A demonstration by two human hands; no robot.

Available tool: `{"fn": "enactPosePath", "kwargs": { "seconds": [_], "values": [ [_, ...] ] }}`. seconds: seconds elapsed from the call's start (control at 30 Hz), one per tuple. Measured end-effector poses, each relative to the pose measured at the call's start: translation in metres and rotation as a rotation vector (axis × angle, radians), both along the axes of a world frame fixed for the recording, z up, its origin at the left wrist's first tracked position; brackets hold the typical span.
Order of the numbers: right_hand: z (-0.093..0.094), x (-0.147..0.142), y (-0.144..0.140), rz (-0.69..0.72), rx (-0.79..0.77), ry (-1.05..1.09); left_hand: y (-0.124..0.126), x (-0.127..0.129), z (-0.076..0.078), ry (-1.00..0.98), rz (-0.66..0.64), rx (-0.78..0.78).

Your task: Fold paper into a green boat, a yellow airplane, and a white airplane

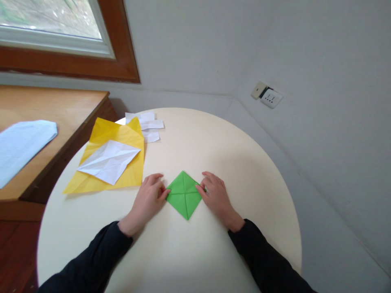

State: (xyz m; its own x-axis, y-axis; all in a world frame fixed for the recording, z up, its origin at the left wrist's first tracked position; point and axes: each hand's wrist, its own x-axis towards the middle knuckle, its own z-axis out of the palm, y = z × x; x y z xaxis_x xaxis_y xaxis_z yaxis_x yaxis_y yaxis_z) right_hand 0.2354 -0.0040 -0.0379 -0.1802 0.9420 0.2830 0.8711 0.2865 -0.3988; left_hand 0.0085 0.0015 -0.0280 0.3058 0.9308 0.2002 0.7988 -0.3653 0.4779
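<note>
**Both hands on the green square**

We see the left hand (149, 194) pinching the left corner of the green paper (183, 194), fingers curled. The right hand (215, 194) presses its fingertips on the right corner. The paper lies flat, folded to a diamond, near the front of the round table (244, 162). Farther left lie a yellow sheet (134, 173), a white sheet (108, 160) on it, and white scraps (149, 124).
</note>
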Motion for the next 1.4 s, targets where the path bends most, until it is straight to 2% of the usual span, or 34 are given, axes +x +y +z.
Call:
{"fn": "enactPosePath", "kwargs": {
  "seconds": [0.4,0.47,0.53,0.6,0.67,0.77,1.0,1.4],
  "values": [
    [-0.003,0.001,0.001,-0.034,0.046,-0.039,-0.002,0.0,-0.006,0.001,-0.015,0.116],
    [-0.003,0.001,0.002,-0.038,0.069,-0.043,-0.001,0.004,-0.007,0.014,-0.124,0.157],
    [-0.003,0.001,0.001,-0.041,0.082,-0.045,0.002,0.009,-0.006,0.079,-0.307,0.157],
    [-0.003,0.0,0.001,-0.045,0.078,-0.043,0.004,0.014,-0.005,0.151,-0.479,0.106],
    [-0.002,-0.001,0.001,-0.047,0.063,-0.035,0.006,0.018,-0.005,0.186,-0.56,0.041],
    [-0.002,0.002,0.003,-0.035,0.036,0.004,0.006,0.019,-0.006,0.158,-0.547,0.0],
    [-0.005,0.022,0.006,0.043,-0.016,0.121,0.003,0.018,-0.006,0.123,-0.497,0.01],
    [-0.004,0.021,0.005,0.022,-0.013,0.036,0.001,0.018,-0.006,0.145,-0.477,0.036]
  ]
}}
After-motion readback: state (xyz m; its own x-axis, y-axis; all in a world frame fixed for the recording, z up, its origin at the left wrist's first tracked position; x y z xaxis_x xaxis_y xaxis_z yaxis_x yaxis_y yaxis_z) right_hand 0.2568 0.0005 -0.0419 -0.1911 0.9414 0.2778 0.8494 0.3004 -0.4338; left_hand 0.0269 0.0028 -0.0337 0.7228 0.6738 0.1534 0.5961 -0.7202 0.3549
